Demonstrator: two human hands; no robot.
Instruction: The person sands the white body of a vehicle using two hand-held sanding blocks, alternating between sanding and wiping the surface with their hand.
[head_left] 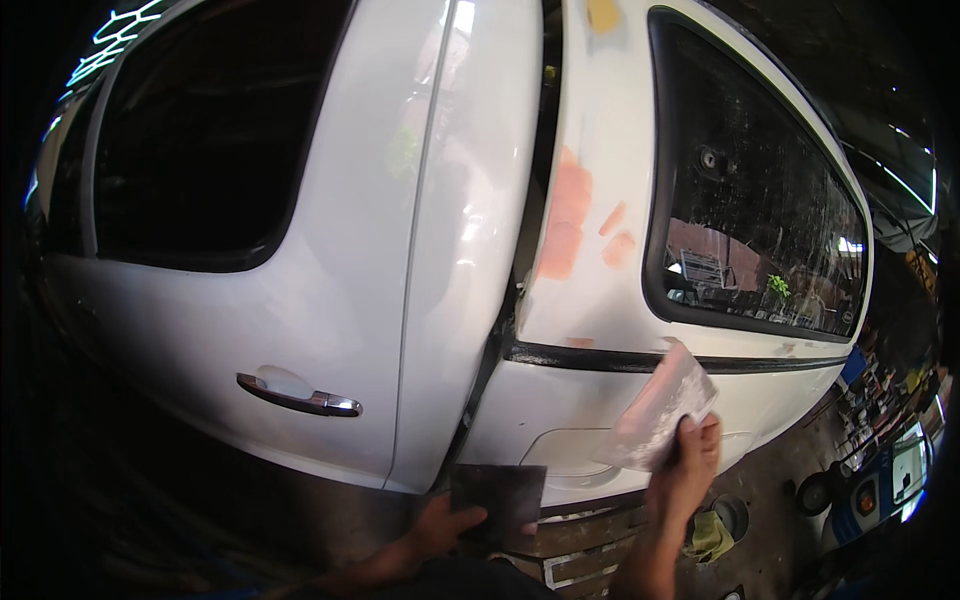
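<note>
The pale, translucent spreader (662, 410) is a thin flat sheet smeared pinkish-white, tilted with its top edge leaning right. It lies flat against the white car panel (560, 400), just below the panel's black trim strip, gripped at its lower right corner. The dark square board (497, 500) is flat, dull grey-black and upright, held by its left edge below the car panel's bottom edge.

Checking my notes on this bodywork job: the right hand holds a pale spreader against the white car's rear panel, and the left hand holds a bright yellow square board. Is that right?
Not quite. In the head view, the board in the left hand is dark, not yellow. The right hand does hold the pale spreader against the white car's rear panel.
</note>
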